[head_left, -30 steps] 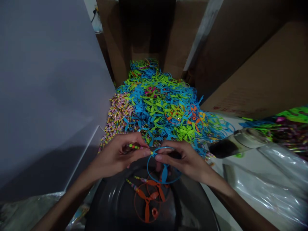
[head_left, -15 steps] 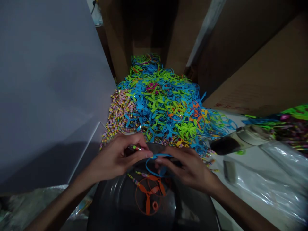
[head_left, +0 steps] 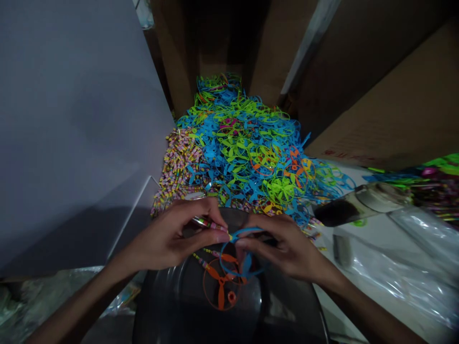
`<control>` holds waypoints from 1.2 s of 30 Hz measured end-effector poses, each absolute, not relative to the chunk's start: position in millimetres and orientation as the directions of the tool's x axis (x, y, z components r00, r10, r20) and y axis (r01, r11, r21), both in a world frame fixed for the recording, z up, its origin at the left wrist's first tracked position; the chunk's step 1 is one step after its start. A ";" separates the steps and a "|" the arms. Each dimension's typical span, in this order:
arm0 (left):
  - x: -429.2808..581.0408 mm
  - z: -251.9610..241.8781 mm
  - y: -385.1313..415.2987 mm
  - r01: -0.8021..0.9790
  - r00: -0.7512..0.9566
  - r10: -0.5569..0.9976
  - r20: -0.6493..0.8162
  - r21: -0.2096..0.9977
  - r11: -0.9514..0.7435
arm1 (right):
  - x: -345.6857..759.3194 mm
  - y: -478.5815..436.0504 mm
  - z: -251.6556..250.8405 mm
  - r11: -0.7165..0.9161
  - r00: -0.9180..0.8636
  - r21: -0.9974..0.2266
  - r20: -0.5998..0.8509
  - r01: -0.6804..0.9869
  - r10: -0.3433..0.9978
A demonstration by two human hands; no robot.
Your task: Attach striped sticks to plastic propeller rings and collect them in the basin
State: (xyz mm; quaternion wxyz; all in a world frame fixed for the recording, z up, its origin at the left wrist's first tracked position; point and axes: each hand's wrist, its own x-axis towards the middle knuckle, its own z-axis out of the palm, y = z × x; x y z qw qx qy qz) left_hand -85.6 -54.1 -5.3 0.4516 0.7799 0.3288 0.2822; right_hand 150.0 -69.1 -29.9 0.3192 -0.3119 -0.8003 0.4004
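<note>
My left hand (head_left: 175, 234) pinches a thin multicoloured stick (head_left: 210, 224), its yellow tip pointing right. My right hand (head_left: 287, 246) grips the rim of a blue ringed propeller (head_left: 246, 265), which hangs tilted below the fingers. The stick's tip meets the propeller's rim between both hands; whether they are joined I cannot tell. Under the hands, orange ringed propellers (head_left: 221, 286) lie on a black glossy surface (head_left: 186, 310), with patterned sticks at their upper left. A small orange ring-shaped piece (head_left: 232, 297) lies beside them.
Beyond my hands rises a heap of blue and green propellers (head_left: 244, 148), with a pile of patterned sticks (head_left: 179, 157) at its left. A pale panel (head_left: 79, 119) stands left, a cardboard box (head_left: 387, 114) right. A dark bottle-like object (head_left: 358, 205) and clear plastic bags (head_left: 401, 277) lie right.
Both hands have shifted slightly, and the blue propeller has swung so its blades show more below my right fingers. The view has tilted a little.
</note>
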 end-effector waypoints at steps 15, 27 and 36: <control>-85.4 -27.2 -57.3 0.387 0.690 0.717 0.103 0.784 -0.485 | 137.9 -72.4 -53.8 -0.102 -0.640 -0.993 -0.111 0.052 0.761; -143.2 -104.3 6.5 0.754 0.231 0.962 0.146 0.598 -0.272 | 193.5 15.6 -87.9 0.530 -0.322 -0.419 0.472 0.737 0.821; -138.8 -172.4 23.8 0.930 0.309 0.949 0.066 0.187 -0.316 | 187.7 45.3 -113.6 0.342 -0.336 0.053 0.374 0.938 0.864</control>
